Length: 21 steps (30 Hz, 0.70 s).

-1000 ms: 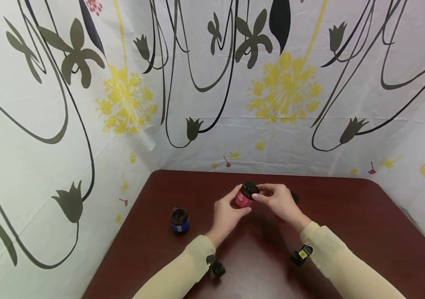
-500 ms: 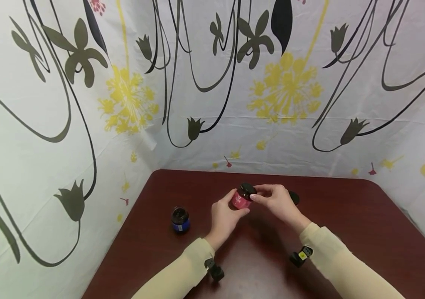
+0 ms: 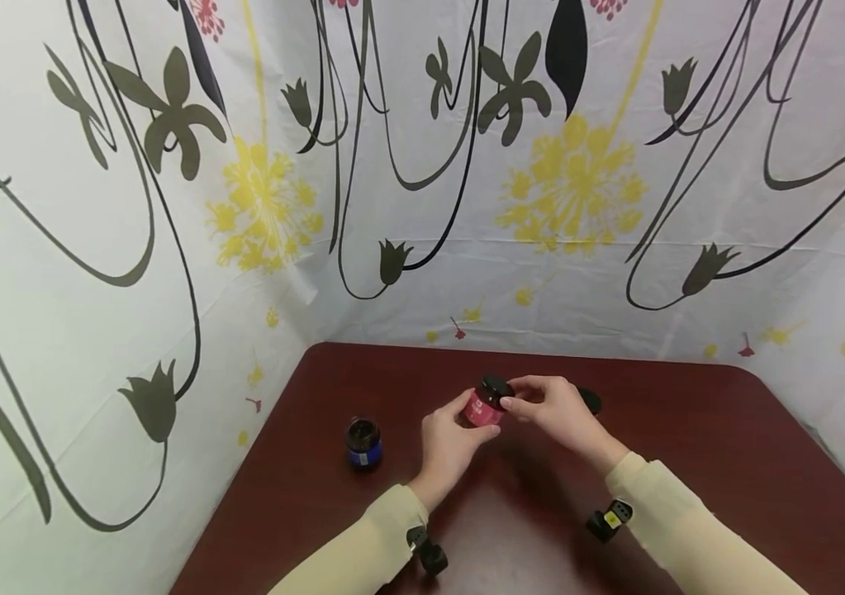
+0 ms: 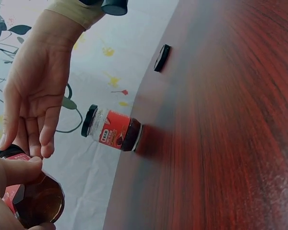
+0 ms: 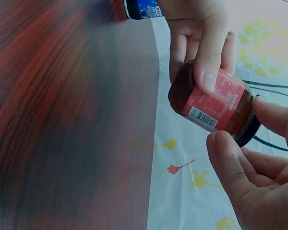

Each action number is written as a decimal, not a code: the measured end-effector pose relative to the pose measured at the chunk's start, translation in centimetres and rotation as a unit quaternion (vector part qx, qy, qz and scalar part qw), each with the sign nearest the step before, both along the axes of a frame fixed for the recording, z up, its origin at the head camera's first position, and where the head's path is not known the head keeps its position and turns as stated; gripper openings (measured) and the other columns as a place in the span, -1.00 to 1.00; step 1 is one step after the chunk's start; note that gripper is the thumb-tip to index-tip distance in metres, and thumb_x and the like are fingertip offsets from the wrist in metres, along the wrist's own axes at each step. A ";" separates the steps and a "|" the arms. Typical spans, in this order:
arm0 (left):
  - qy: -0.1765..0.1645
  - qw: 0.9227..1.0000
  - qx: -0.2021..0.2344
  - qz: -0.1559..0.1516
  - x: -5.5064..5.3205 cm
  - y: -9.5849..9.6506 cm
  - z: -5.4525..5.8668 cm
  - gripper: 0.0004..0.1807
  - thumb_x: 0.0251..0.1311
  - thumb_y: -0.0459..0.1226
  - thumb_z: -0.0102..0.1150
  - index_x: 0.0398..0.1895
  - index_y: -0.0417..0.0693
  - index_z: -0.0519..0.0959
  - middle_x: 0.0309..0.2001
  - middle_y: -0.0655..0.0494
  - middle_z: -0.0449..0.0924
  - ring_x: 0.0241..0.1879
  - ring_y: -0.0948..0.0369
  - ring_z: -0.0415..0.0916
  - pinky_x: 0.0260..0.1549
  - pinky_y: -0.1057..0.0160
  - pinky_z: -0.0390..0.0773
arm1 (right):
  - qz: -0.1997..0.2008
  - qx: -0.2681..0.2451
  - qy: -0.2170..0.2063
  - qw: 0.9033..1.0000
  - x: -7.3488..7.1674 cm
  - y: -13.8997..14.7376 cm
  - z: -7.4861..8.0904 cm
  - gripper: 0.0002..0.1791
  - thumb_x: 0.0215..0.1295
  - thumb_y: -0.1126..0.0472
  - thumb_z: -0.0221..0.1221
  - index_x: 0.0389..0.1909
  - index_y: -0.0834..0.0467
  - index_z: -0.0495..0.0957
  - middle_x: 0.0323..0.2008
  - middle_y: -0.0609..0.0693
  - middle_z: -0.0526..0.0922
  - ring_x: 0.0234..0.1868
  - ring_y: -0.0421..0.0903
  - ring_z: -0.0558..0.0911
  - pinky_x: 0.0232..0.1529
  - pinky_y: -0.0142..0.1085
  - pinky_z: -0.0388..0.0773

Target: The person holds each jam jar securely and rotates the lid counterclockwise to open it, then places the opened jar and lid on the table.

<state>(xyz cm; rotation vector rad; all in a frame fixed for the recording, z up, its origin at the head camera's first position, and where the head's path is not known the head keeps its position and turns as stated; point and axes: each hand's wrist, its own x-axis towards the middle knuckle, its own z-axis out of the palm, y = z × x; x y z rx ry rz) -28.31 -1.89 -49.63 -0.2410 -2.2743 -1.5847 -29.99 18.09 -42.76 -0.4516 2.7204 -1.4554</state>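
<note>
My left hand grips a glass jar with a red label and dark contents, holding it tilted above the table. The jar's black lid is on its mouth, and the thumb and fingers of my right hand pinch the lid's rim. In the right wrist view the label's barcode side shows, with the left thumb across it. A second red-labelled jar, capped in black, stands on the table in the left wrist view.
On the left of the brown table stands an open jar with a blue label. A loose black lid lies on the table in the left wrist view. Patterned white cloth hangs behind the table's far edge.
The held jar and its lid have tilted slightly between my hands, which stay in nearly the same place. The head view has shifted a little.
</note>
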 end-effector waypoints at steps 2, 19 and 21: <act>0.003 1.000 0.003 0.000 0.1 -0.1 0.0 -0.26 -0.10 -0.11 0.64 0.26 0.13 0.61 0.05 0.25 0.68 -0.13 0.36 0.62 -0.19 0.33 0.62 | 0.006 -0.009 -0.006 1.000 0.0 0.0 0.0 -0.41 0.22 -0.11 0.39 0.16 0.15 0.59 -0.23 0.04 0.72 -0.23 0.08 0.75 -0.18 -0.03 0.67; 0.012 0.998 -0.059 0.036 1.8 -0.6 0.6 -0.20 -0.15 0.21 0.56 0.26 0.29 0.60 0.01 0.43 0.66 -0.04 0.36 0.58 -0.09 0.22 0.58 | 0.017 0.026 0.044 0.999 0.1 -0.9 0.2 -0.40 0.31 -0.37 0.16 0.14 -0.04 0.61 -0.14 -0.08 0.71 -0.22 -0.10 0.68 -0.24 -0.14 0.62; 0.018 0.997 -0.063 0.039 1.9 -0.6 0.7 -0.22 -0.15 0.16 0.59 0.25 0.29 0.61 0.00 0.43 0.66 -0.04 0.35 0.58 -0.08 0.20 0.58 | 0.008 0.037 0.059 0.998 0.1 -1.2 0.2 -0.44 0.32 -0.39 0.13 0.07 -0.07 0.63 -0.14 -0.12 0.70 -0.20 -0.16 0.67 -0.21 -0.16 0.60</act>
